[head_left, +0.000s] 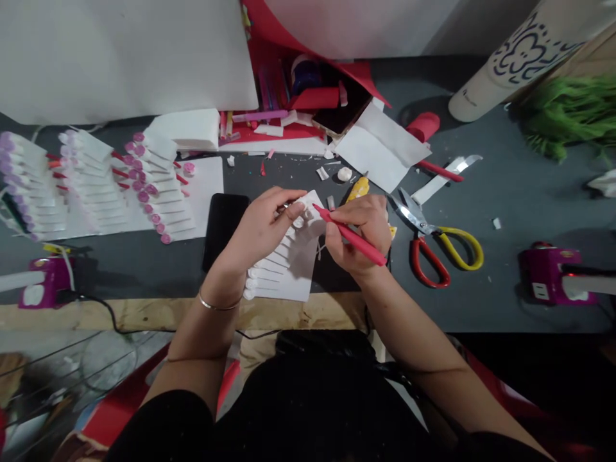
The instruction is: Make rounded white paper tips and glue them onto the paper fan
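My right hand (363, 234) is closed around a pink felt-tip pen (359, 242), its tip pointing up and left. The tip lies close to the fingertips of my left hand (262, 228), and I cannot tell if it touches anything. My left thumb and fingers pinch a small white-headed piece at the top of a white card (301, 276); the fingers partly hide it. A row of white-headed thin sticks (262, 276) lies along this card. A black phone (224, 228) is by my left wrist. Scissors (423, 224) with red and yellow handles lie right of my right hand.
At left, sheets carry rows of purple-headed sticks (24, 186) and pink-headed sticks (144, 183). A notepad (185, 128), folded white paper (382, 144) and a red pen (440, 171) lie behind my hands. A pale bottle (500, 70), green strands (572, 115) and a purple power block (548, 273) are at right.
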`<state>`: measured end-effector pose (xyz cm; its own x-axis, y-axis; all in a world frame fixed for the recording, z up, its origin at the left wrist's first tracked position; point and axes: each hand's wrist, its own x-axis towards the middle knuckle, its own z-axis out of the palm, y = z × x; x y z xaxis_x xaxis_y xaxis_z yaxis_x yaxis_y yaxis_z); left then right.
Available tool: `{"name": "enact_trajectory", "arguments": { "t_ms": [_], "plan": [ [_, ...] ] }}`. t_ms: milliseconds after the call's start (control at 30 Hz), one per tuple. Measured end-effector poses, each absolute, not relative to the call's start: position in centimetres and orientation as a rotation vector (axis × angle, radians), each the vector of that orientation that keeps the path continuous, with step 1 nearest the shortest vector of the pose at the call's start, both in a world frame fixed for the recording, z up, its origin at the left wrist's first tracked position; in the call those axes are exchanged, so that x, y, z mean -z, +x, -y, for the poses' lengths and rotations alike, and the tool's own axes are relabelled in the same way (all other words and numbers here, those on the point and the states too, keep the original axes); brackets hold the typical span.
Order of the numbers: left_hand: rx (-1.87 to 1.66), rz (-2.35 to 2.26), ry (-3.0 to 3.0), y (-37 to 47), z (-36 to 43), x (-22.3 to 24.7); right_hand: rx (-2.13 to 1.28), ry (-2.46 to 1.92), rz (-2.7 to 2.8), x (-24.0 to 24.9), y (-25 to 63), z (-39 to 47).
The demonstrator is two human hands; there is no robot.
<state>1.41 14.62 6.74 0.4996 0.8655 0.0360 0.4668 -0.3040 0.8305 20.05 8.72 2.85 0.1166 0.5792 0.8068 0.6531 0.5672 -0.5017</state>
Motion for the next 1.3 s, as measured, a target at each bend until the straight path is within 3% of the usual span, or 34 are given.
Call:
{"name": "enact_trajectory", "arguments": {
  "t_ms": [200, 700, 1000, 1300],
  "plan": [
    [-0.658, -1.08, 1.922, 1.5, -14.7, -6.5, -0.112, -1.241, 1.487, -2.4, 20.4, -8.7],
    [-0.617, -1.098, 1.805, 1.5, -14.7, -6.2, -0.275, -1.175, 1.39, -2.0, 20.5, -9.0],
    [-0.453, -0.944, 1.458, -0.9, -15.7, -3.0, -0.637, -1.091, 1.017, -1.6, 19.5, -9.5],
    [-0.474, -0.897, 1.365, -2.1, -15.9, -1.0, -0.722, -0.991, 0.925, -0.3, 19.1, -10.8]
  ]
}}
